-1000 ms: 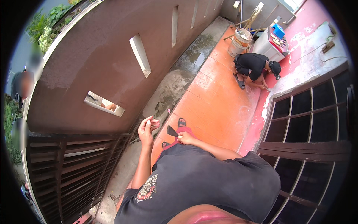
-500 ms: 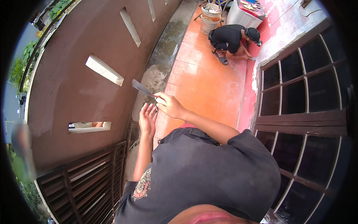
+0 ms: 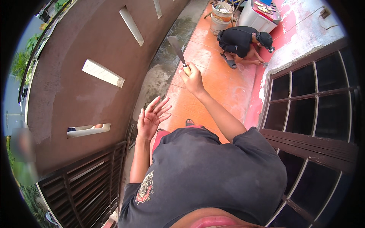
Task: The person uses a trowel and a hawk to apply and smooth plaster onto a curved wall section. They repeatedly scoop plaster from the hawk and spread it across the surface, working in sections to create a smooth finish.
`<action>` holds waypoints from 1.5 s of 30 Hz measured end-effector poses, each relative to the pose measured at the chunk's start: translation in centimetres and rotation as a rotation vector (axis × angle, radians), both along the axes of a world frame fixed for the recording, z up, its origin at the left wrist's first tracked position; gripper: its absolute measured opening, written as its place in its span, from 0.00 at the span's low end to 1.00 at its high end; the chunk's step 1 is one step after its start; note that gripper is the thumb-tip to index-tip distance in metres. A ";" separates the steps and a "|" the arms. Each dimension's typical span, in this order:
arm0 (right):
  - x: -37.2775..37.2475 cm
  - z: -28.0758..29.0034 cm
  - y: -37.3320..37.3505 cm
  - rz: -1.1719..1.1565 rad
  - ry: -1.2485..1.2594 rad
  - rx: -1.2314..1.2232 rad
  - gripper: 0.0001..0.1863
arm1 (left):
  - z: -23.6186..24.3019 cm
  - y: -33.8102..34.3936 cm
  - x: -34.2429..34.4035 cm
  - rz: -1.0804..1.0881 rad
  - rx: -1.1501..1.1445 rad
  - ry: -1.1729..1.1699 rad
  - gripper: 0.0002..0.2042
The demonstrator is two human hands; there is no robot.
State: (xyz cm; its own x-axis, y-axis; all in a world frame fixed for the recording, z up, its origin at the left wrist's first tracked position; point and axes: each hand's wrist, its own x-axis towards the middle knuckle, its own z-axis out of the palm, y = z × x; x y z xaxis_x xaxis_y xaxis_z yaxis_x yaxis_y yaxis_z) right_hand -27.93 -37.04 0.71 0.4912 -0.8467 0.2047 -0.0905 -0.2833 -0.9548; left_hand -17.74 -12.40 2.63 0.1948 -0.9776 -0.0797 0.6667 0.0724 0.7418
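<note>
A putty knife (image 3: 176,49) with a flat metal blade and a pale wooden handle is held up in front of me. My right hand (image 3: 193,80) is closed around its handle, and the blade points up and away to the left. My left hand (image 3: 150,122) is raised lower down and to the left, palm showing, fingers spread, holding nothing. It is apart from the knife and nearest to the brown wall (image 3: 110,102).
Orange floor tiles (image 3: 194,104) run ahead. A co-worker (image 3: 239,43) in black crouches by the pink, peeling wall (image 3: 300,36) with a hand at its base. Buckets (image 3: 221,15) and a white box (image 3: 257,19) stand behind. Dark windows (image 3: 304,87) are right, a slatted gate (image 3: 87,182) left.
My right hand has moved up, away and to the right with the putty knife, whose blade now points more upward. My left hand has parted from it and spread its fingers.
</note>
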 end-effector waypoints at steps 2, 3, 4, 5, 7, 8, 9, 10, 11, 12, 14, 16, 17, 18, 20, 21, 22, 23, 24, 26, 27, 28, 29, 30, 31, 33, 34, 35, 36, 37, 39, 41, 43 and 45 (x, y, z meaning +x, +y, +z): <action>0.9 0.8 0.6 0.094 0.012 0.078 0.10 | -0.6 -0.1 0.7 0.062 0.100 -0.097 0.45; 1.8 1.1 1.5 0.156 0.053 0.129 0.14 | -1.0 -0.3 1.1 0.087 0.147 -0.150 0.46; 2.6 1.3 2.8 0.221 0.063 0.125 0.17 | -1.5 -0.6 1.5 0.051 0.132 -0.122 0.47; 3.5 1.5 4.5 0.265 0.057 0.081 0.19 | -2.0 -0.8 2.0 0.013 0.117 -0.092 0.48; 6.0 1.5 7.7 0.314 0.124 -0.001 0.24 | -3.1 -1.2 3.0 -0.060 0.045 -0.068 0.51; 7.3 1.4 9.2 0.375 0.171 0.050 0.22 | -3.7 -1.3 3.5 -0.134 0.019 -0.049 0.52; 8.6 1.3 9.9 0.364 0.184 0.019 0.20 | -4.1 -1.3 4.6 -0.168 0.043 -0.038 0.54; 9.8 1.1 10.4 0.351 0.199 -0.013 0.18 | -4.5 -1.4 5.7 -0.208 0.100 -0.048 0.56; 11.0 1.0 10.3 0.323 0.188 -0.035 0.17 | -4.6 -1.4 7.2 -0.246 0.059 -0.053 0.56; 12.2 0.8 10.1 0.297 0.177 -0.056 0.16 | -4.7 -1.4 8.7 -0.286 0.053 -0.081 0.57; 14.6 0.7 9.8 0.275 0.181 -0.109 0.14 | -4.7 -1.3 11.4 -0.335 0.009 -0.105 0.56; 17.1 0.9 9.5 0.292 0.207 -0.170 0.12 | -4.7 -1.6 14.2 -0.343 -0.061 -0.112 0.54; 18.6 1.1 9.4 0.303 0.212 -0.167 0.12 | -4.7 -1.9 16.0 -0.378 -0.072 -0.141 0.53; 20.2 1.3 9.3 0.310 0.189 -0.180 0.12 | -4.7 -1.9 17.8 -0.390 -0.076 -0.155 0.53; 23.0 1.5 9.5 0.320 0.199 -0.184 0.12 | -5.0 -1.7 20.8 -0.416 -0.082 -0.181 0.52; 24.3 1.6 9.7 0.333 0.170 -0.180 0.13 | -5.2 -1.4 22.0 -0.434 -0.116 -0.154 0.51; 25.4 1.6 10.1 0.351 0.178 -0.188 0.14 | -5.4 -1.0 23.3 -0.451 -0.105 -0.165 0.50; 26.4 1.5 10.5 0.360 0.173 -0.206 0.14 | -5.5 -0.6 24.5 -0.472 -0.094 -0.175 0.50; 27.3 1.4 10.8 0.367 0.160 -0.236 0.15 | -5.6 -0.3 25.5 -0.496 -0.084 -0.183 0.50; 28.8 1.1 11.6 0.444 0.233 -0.226 0.15 | -5.5 0.4 27.1 -0.534 -0.054 -0.219 0.51; 29.5 1.0 11.9 0.470 0.268 -0.237 0.15 | -5.3 0.5 27.5 -0.537 -0.048 -0.250 0.52; 30.3 1.0 12.0 0.529 0.330 -0.243 0.15 | -5.1 0.7 27.8 -0.506 -0.046 -0.225 0.52; 31.0 1.1 11.9 0.575 0.399 -0.256 0.16 | -4.7 1.0 27.7 -0.459 -0.053 -0.211 0.52; 31.7 1.3 11.7 0.616 0.488 -0.263 0.16 | -4.3 1.3 27.7 -0.420 -0.068 -0.205 0.52; 32.5 1.7 11.4 0.641 0.478 -0.263 0.16 | -3.8 1.5 27.8 -0.351 -0.088 -0.256 0.52; 34.6 2.7 10.3 0.626 0.461 -0.266 0.15 | -2.9 2.5 27.9 -0.237 0.000 -0.306 0.50; 35.7 3.3 9.8 0.630 0.456 -0.266 0.15 | -2.5 2.8 28.1 -0.176 0.018 -0.317 0.50; 36.6 3.8 9.5 0.625 0.409 -0.322 0.15 | -2.3 3.2 28.4 -0.152 0.046 -0.361 0.49; 37.3 4.1 9.8 0.763 0.390 -0.277 0.16 | -2.2 3.5 28.9 -0.131 0.048 -0.395 0.50; 37.9 4.4 10.3 0.894 0.353 -0.237 0.16 | -2.2 3.7 29.3 -0.106 0.034 -0.422 0.51; 38.7 4.2 12.5 1.174 0.360 -0.041 0.19 | -2.7 3.8 30.1 -0.080 -0.025 -0.383 0.53; 38.8 3.7 14.3 1.218 0.281 0.023 0.19 | -3.5 3.8 30.5 -0.019 -0.061 -0.398 0.59; 39.7 3.2 14.5 1.206 0.314 0.095 0.18 | -4.3 3.5 31.1 0.050 -0.069 -0.384 0.58; 40.4 2.7 14.2 1.307 0.380 0.422 0.16 | -4.6 3.7 31.2 0.070 -0.018 -0.364 0.58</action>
State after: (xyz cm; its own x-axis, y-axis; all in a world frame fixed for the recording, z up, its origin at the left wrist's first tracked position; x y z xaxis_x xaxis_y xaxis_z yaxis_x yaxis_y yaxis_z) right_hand 12.47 -22.81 3.38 0.9207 0.2874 -0.2640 -0.2558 -0.0665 -0.9644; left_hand 13.45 -8.73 -1.95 0.2734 -0.9616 0.0243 0.3525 0.1237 0.9276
